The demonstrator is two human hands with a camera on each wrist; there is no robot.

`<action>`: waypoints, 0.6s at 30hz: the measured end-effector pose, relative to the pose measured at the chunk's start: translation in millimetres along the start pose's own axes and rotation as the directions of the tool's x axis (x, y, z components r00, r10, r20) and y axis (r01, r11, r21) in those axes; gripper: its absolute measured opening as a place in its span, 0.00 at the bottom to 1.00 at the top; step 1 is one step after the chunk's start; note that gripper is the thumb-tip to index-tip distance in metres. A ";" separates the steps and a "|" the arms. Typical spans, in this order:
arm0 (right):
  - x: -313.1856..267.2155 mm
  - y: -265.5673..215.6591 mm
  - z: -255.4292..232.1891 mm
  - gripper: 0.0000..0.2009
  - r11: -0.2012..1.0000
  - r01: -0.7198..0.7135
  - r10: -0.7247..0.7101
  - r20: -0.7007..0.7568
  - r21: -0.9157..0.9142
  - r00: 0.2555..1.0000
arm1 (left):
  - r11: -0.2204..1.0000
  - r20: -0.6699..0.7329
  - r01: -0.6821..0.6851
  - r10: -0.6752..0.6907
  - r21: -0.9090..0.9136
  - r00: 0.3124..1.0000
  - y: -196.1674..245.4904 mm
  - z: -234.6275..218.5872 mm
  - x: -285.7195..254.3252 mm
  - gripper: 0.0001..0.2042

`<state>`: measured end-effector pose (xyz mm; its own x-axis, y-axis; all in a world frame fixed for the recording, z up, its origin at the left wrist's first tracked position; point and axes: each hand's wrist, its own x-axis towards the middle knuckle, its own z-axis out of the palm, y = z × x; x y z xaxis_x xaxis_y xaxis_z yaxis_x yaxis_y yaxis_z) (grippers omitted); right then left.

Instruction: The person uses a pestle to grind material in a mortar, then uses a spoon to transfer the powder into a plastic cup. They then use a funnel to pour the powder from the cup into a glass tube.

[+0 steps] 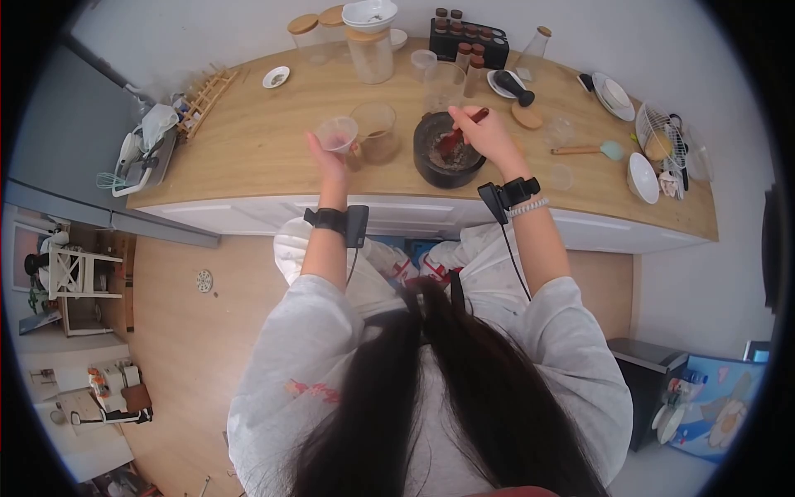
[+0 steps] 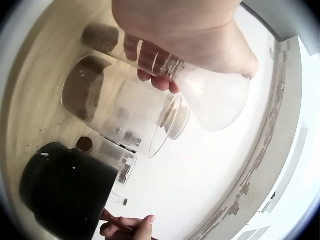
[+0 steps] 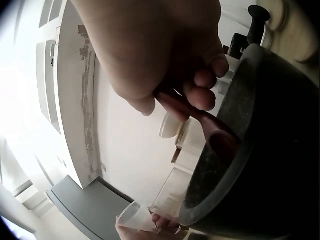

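My left hand [image 1: 330, 168] [image 2: 185, 30] grips a small clear bottle [image 2: 142, 57] by its neck, with a translucent funnel [image 1: 338, 131] [image 2: 215, 100] in the mouth. Brown powder lies in the bottle's base. Beside it stands a wide glass jar [image 1: 378, 137] [image 2: 120, 105] that also holds brown powder. Pinched in my right hand [image 1: 487, 139] [image 3: 160, 50] is a dark red spoon [image 1: 451, 144] [image 3: 220, 140], its bowl inside a black stone mortar [image 1: 445, 176] [image 2: 70, 195] [image 3: 260, 150] containing crushed brownish material.
Behind the mortar are a clear container [image 1: 445, 87], dark-capped jars and a black rack [image 1: 468, 45]. A black pestle [image 1: 515, 87] rests on a plate. A spatula [image 1: 611, 150] and white bowl [image 1: 642, 178] lie right; a small dish [image 1: 276, 77] and wooden rack [image 1: 203, 103] stand left.
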<state>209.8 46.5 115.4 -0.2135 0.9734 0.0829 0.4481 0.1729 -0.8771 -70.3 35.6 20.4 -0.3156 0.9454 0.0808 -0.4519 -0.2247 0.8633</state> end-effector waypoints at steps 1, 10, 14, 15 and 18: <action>3.1 6.1 2.3 0.21 0.997 0.075 -0.072 -0.076 0.033 0.994 | 1.000 -0.023 0.006 -0.007 -0.004 1.000 0.1 2.8 -2.9 0.36; -4.0 17.8 8.1 0.19 0.978 0.168 -0.167 -0.022 0.122 0.986 | 1.000 0.069 0.029 -0.029 0.009 0.997 -7.5 23.4 -35.9 0.35; -13.3 7.8 4.4 0.17 0.996 0.090 -0.088 0.093 -0.018 0.992 | 1.000 0.129 0.004 -0.006 0.017 0.992 -6.0 40.6 -48.8 0.35; -11.5 11.5 6.0 0.17 0.987 0.152 -0.153 0.022 0.046 0.988 | 1.000 0.149 0.007 -0.009 0.015 0.989 -7.3 43.4 -50.4 0.35; -8.8 22.0 9.4 0.17 0.961 0.253 -0.245 -0.081 0.109 0.966 | 0.999 0.189 0.016 -0.024 0.044 0.982 -10.7 53.8 -55.7 0.36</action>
<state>213.4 40.3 91.0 -0.2457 0.9102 0.3333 0.2825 0.3962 -0.8736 -3.0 -1.9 33.5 -0.1414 0.9780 0.1531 -0.4200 -0.1994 0.8853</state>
